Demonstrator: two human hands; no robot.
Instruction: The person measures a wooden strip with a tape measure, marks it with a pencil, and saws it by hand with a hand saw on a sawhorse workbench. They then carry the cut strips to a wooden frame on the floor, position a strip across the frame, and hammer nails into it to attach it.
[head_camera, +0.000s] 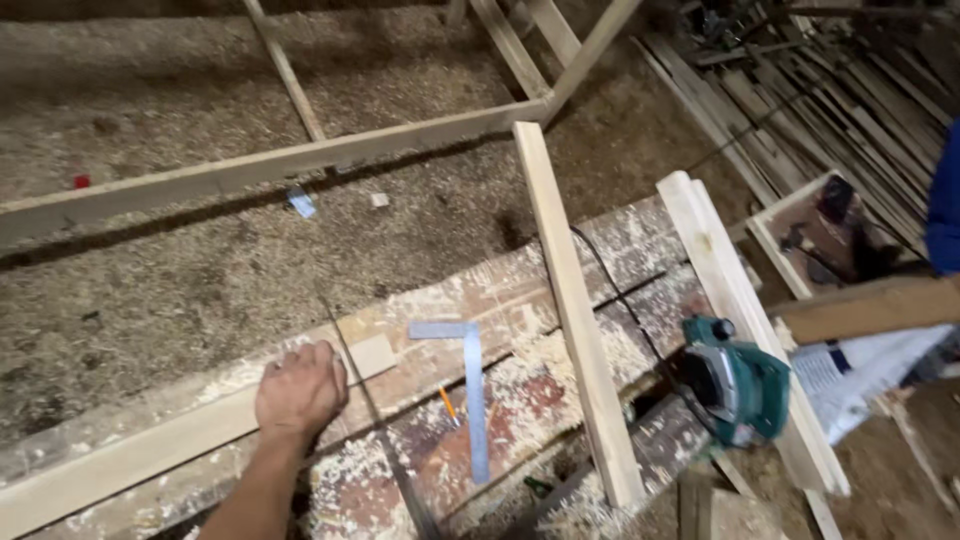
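My left hand (298, 391) lies knuckles up on a long pale wooden batten (130, 450) near its right end, fingers curled over it on the sawdust-covered workbench (520, 290). My right hand is out of view. Right of the hand lie a metal try square (473, 385) and an orange pencil (449, 405). A thin metal strip (375, 420) runs diagonally past the hand.
A long plank (575, 310) crosses the bench and another (745, 320) lies to its right. Between them sits a green electric planer (735, 378) with a black cord. A wooden frame (280, 160) lies on the sawdust floor. Stacked boards (850, 110) fill the upper right, near a blue sleeve (944, 200).
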